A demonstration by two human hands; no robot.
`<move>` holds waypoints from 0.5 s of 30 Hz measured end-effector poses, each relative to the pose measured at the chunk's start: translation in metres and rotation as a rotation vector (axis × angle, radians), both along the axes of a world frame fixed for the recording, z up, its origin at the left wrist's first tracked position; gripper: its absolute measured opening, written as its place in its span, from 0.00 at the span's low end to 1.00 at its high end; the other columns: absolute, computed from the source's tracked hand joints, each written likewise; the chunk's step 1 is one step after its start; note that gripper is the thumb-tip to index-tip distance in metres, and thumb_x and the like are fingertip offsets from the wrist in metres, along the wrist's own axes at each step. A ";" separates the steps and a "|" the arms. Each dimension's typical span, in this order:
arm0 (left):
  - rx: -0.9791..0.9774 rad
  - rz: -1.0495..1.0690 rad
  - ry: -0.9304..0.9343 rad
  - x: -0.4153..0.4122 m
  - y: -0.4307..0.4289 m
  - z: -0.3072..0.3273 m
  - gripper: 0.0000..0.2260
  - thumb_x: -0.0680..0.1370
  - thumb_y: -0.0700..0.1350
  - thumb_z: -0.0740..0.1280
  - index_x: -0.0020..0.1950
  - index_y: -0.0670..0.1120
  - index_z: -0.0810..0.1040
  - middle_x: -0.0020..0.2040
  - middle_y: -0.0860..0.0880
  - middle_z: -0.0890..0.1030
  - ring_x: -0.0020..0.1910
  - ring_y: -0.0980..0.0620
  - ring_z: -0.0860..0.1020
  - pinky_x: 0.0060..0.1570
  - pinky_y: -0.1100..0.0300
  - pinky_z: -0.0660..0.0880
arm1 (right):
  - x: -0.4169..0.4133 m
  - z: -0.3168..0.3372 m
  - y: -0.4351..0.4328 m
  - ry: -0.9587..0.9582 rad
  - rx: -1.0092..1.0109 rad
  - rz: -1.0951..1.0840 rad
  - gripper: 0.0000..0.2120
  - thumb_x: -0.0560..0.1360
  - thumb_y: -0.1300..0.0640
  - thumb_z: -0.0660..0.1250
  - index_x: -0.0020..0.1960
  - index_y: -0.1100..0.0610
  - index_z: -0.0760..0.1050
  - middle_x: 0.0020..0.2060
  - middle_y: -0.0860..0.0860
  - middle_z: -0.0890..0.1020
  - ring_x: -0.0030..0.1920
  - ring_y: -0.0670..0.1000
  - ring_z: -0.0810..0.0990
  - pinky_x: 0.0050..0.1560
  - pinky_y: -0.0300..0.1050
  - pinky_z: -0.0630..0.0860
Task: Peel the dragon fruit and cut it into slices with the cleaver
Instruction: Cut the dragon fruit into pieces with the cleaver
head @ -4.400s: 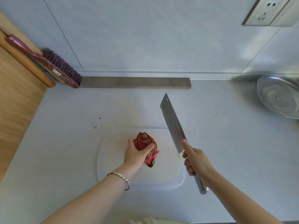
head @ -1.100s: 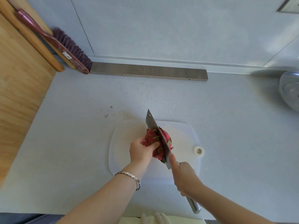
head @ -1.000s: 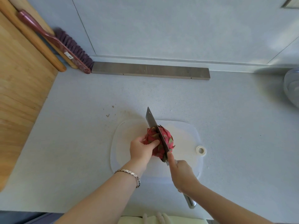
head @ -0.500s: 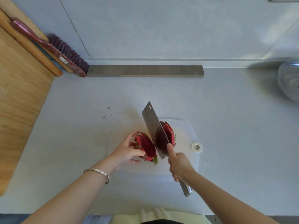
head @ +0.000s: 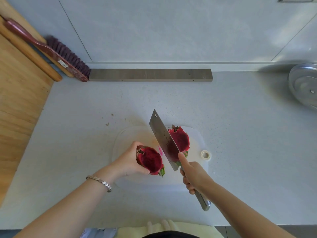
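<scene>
Fruit is in two halves, skin on both. So the judged step is starting the peel, with no slices yet.

Left hand [head: 130, 162] cups the left half [head: 151, 160] at the near-left part of the board [head: 130, 136], fingers curled round the skin side, dark red cut face up. Can't tell if it is lifted or resting.

Right half [head: 180, 141] lies on the board further back, cut face up, partly hidden by the cleaver [head: 163, 140].

Right hand [head: 193, 176] is wrapped round the handle with the forefinger straight along the blade flat. The blade is tilted between the halves; contact with the right half can't be told.

To do it well:
- Park the cleaver flat on the counter [head: 240, 134], edge away, before peeling, since both hands are needed.
- Start the skin at the stem end or rim with a thumb and pull it back in one sheet. The flesh looks soft and wet, so grip lightly.
- Peel over the board, as the juice stains.
- For slicing, put the flat face down so it won't roll, and tuck the fingertips.

Main risk: peeling one-handed with the blade raised near the left fingers.
</scene>
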State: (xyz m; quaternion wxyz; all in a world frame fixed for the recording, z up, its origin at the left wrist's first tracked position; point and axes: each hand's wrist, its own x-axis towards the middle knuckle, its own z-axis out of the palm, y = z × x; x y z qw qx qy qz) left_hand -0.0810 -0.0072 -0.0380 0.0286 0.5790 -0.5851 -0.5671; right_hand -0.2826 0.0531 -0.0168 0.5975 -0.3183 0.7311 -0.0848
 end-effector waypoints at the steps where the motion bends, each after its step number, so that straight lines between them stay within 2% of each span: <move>1: -0.024 -0.007 -0.015 0.001 0.003 -0.002 0.35 0.62 0.39 0.78 0.60 0.51 0.61 0.54 0.52 0.73 0.55 0.52 0.75 0.49 0.67 0.71 | -0.002 0.002 0.001 -0.007 -0.005 -0.001 0.27 0.77 0.35 0.50 0.31 0.56 0.60 0.19 0.47 0.62 0.18 0.46 0.60 0.23 0.35 0.63; 5: -0.096 -0.062 -0.076 0.005 0.016 -0.012 0.43 0.60 0.44 0.78 0.69 0.58 0.60 0.62 0.54 0.65 0.61 0.55 0.67 0.60 0.63 0.67 | -0.008 0.012 0.005 -0.020 -0.035 -0.001 0.26 0.77 0.35 0.50 0.31 0.55 0.60 0.19 0.47 0.62 0.18 0.46 0.60 0.23 0.35 0.62; 7: -0.150 0.001 -0.079 0.002 0.023 -0.018 0.38 0.54 0.52 0.77 0.63 0.59 0.69 0.60 0.51 0.71 0.60 0.52 0.72 0.61 0.60 0.72 | -0.009 0.016 0.007 -0.026 -0.040 0.000 0.27 0.76 0.34 0.50 0.30 0.55 0.59 0.19 0.47 0.61 0.19 0.46 0.59 0.23 0.35 0.61; 9: -0.205 0.206 -0.077 -0.002 0.028 -0.021 0.34 0.48 0.57 0.74 0.54 0.57 0.74 0.55 0.49 0.76 0.57 0.50 0.75 0.58 0.55 0.76 | -0.008 0.021 0.009 -0.055 -0.044 -0.015 0.27 0.76 0.33 0.50 0.29 0.54 0.56 0.19 0.47 0.60 0.20 0.47 0.57 0.23 0.36 0.60; 11: -0.258 0.348 -0.072 -0.005 0.029 -0.025 0.34 0.47 0.58 0.73 0.52 0.54 0.75 0.53 0.48 0.77 0.55 0.50 0.76 0.56 0.54 0.77 | -0.004 0.025 0.011 -0.089 -0.049 -0.027 0.27 0.75 0.33 0.49 0.29 0.53 0.55 0.21 0.48 0.59 0.20 0.47 0.56 0.23 0.36 0.58; 15: -0.323 0.339 -0.120 -0.013 0.029 -0.024 0.31 0.51 0.60 0.73 0.52 0.54 0.77 0.49 0.50 0.79 0.51 0.53 0.77 0.51 0.57 0.78 | 0.003 0.028 0.012 -0.065 -0.071 0.004 0.27 0.76 0.34 0.49 0.29 0.54 0.56 0.19 0.47 0.60 0.19 0.45 0.57 0.23 0.35 0.59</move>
